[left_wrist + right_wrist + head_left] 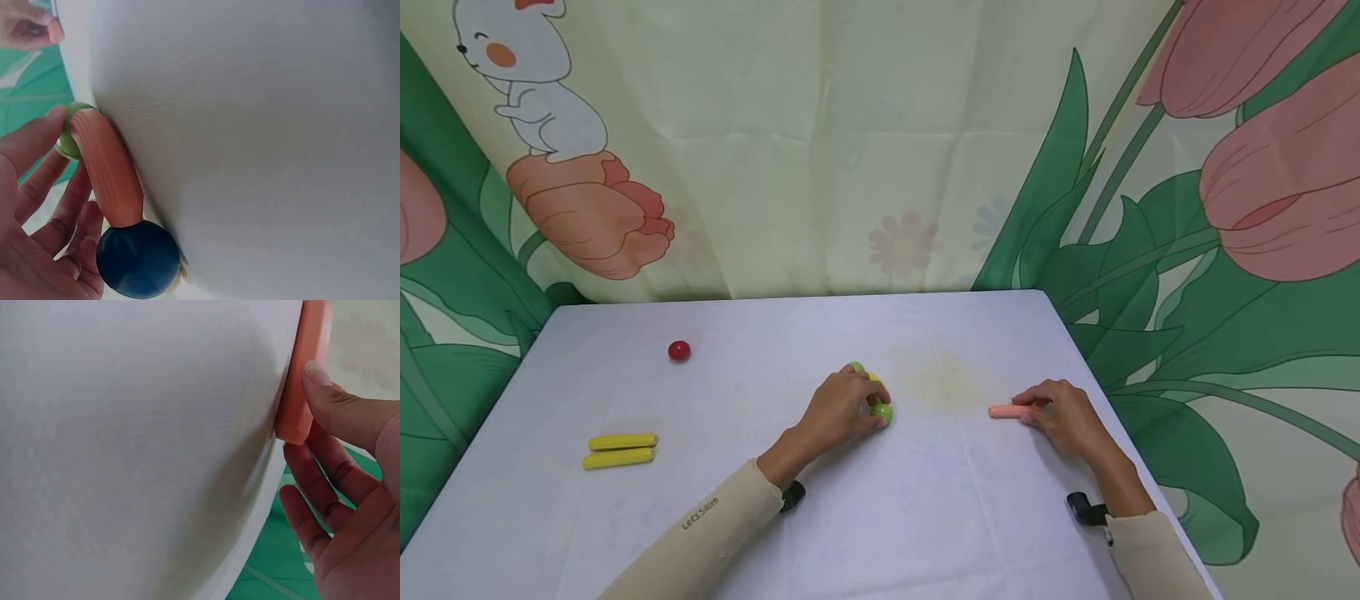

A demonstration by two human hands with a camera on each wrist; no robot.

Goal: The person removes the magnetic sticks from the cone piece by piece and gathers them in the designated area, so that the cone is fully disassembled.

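My left hand [846, 404] is at the middle of the table, its thumb and fingers pinching a green ball [74, 140]. An orange curved stick [111, 169] runs from that ball to a dark blue ball [139, 258], close over the white cloth. In the head view this hand hides most of these pieces; another green bit [857, 367] and a yellow bit [873, 377] peek out beyond its fingers. Near the right edge my right hand [1063, 417] pinches a straight orange stick [304, 375] between thumb and fingers, the stick lying along the cloth.
A white cloth covers the table [737, 350]. Two yellow sticks [622, 442] lie side by side at the left, and a red ball [679, 351] sits farther back. Behind the table hangs a printed curtain [760, 167].
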